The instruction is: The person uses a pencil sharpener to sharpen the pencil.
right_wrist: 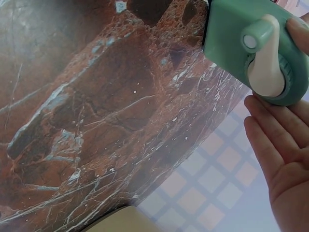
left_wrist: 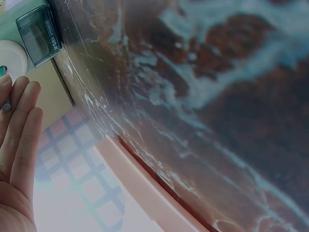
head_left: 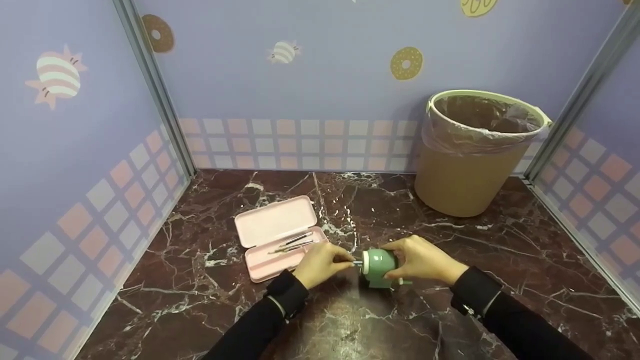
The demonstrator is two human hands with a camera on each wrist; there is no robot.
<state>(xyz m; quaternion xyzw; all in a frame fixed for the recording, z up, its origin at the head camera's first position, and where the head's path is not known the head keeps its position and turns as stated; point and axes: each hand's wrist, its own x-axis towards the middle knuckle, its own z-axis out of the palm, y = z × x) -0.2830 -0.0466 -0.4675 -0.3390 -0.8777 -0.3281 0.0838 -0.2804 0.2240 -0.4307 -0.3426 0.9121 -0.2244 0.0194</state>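
Note:
A green hand-crank pencil sharpener (head_left: 380, 263) stands on the dark marbled table, its white front ring facing left. My right hand (head_left: 420, 258) grips its body from the right, thumb on the near side and fingers on the far side. In the right wrist view, the cream crank (right_wrist: 266, 72) with its green knob is free of the fingers. My left hand (head_left: 325, 262) pinches a pencil (head_left: 357, 263) at the sharpener's front opening; most of the pencil is hidden by the fingers. The clear shavings drawer (left_wrist: 39, 37) shows under the ring in the left wrist view.
Behind my left hand lies an open pink pencil case (head_left: 276, 220) with several slim pencils or pens (head_left: 295, 242) in its tray. A tan bin (head_left: 462, 175) with a plastic liner stands at the back right. Patterned walls (head_left: 320, 75) enclose the table's back and sides.

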